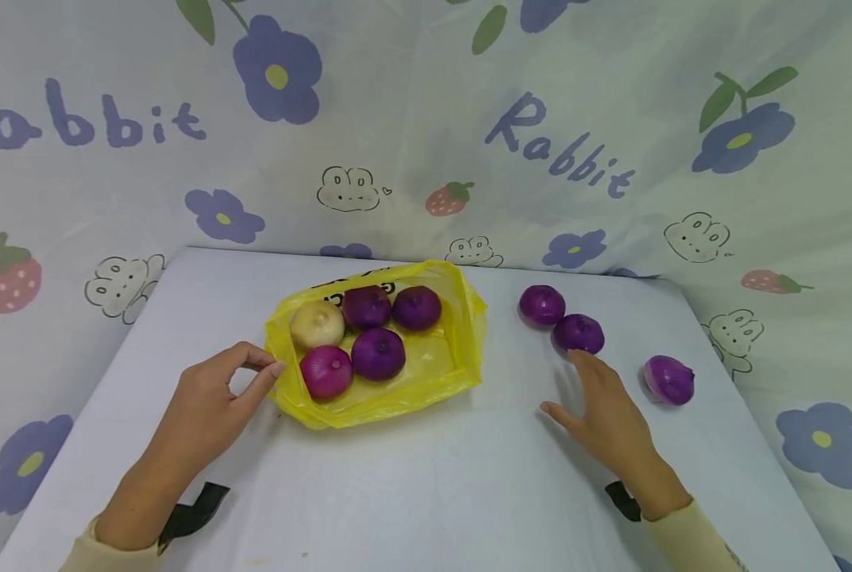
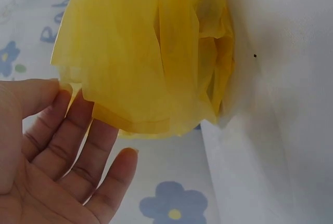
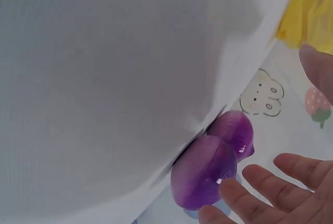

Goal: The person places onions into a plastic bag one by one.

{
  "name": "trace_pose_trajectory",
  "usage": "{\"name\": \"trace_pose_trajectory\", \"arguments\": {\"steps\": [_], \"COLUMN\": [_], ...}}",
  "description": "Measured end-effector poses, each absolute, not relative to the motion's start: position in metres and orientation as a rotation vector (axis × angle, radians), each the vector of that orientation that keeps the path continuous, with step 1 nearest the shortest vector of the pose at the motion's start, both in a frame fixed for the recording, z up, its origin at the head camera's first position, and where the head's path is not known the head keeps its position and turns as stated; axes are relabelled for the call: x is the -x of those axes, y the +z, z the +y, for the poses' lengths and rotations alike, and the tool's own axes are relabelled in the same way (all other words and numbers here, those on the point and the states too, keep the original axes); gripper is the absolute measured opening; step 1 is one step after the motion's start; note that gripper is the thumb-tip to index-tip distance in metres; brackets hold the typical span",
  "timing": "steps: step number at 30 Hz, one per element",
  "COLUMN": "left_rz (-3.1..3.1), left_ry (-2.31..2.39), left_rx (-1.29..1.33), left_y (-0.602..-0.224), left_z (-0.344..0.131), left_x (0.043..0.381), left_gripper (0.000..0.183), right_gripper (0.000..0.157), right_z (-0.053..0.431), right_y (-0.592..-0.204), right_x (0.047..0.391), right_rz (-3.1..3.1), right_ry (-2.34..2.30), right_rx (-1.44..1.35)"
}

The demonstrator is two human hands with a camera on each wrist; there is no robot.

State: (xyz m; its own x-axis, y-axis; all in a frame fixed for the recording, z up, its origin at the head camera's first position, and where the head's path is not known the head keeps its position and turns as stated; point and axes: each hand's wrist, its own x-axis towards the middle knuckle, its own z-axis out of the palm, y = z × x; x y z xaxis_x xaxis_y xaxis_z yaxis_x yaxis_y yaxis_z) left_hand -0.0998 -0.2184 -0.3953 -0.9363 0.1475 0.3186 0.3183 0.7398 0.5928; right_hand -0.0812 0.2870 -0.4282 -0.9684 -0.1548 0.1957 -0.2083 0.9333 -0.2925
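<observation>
A yellow plastic bag [image 1: 433, 369] lies with its mouth spread wide on the table. Inside it sit several purple onions [image 1: 379, 354] and one pale yellow onion [image 1: 318, 324]. My left hand [image 1: 214, 401] pinches the bag's left rim between thumb and fingers; the left wrist view shows the bag's side [image 2: 125, 52] at those fingertips. To the right of the bag, my right hand [image 1: 607, 413] has its fingers spread and holds nothing. Its fingertips overlap the near edge of a purple onion [image 1: 579, 334]. Behind that one is another purple onion [image 1: 541, 305].
A third loose purple onion [image 1: 669, 380] lies to the right of my right hand. The white-covered table [image 1: 426, 492] backs onto a patterned curtain [image 1: 411, 95]. Black straps [image 1: 195, 508] hang at both wrists.
</observation>
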Motion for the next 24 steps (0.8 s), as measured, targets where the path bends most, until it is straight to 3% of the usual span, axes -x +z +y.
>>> {"name": "trace_pose_trajectory", "arguments": {"steps": [24], "left_rz": [-2.714], "left_ry": [-0.967], "left_rx": [0.363], "left_y": [-0.396], "left_z": [-0.218], "left_x": [0.1], "left_gripper": [0.013], "right_gripper": [0.101], "right_z": [0.32], "right_y": [-0.414], "right_x": [0.121], "right_rz": [-3.016], "right_ry": [0.563], "right_rx": [-0.077]}}
